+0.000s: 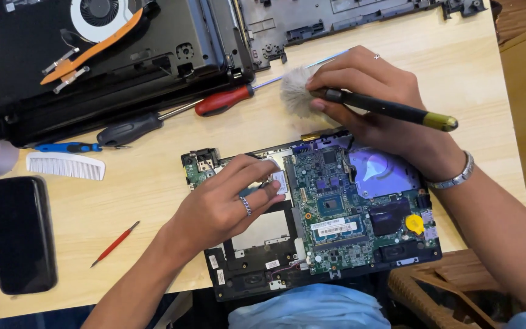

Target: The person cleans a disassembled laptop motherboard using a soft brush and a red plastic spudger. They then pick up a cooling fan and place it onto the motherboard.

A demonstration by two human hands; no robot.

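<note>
An opened laptop base with a green circuit board (336, 213) lies at the table's near edge. My left hand (226, 204) rests flat on its left part, fingers touching a small silver card near the top. My right hand (372, 97) grips a black-handled brush with a brass-coloured end (397, 111). Its fluffy pale bristles (296, 91) hover over the bare table just beyond the board's far edge. A bracelet circles my right wrist.
A red-handled screwdriver (223, 100) and a black-handled one (129, 129) lie beyond the board. A white comb (65, 166), a blue tool (65, 147), a dark phone (19, 234) and a thin red pick (115, 244) sit left. Black laptop shells (123, 67) fill the far side.
</note>
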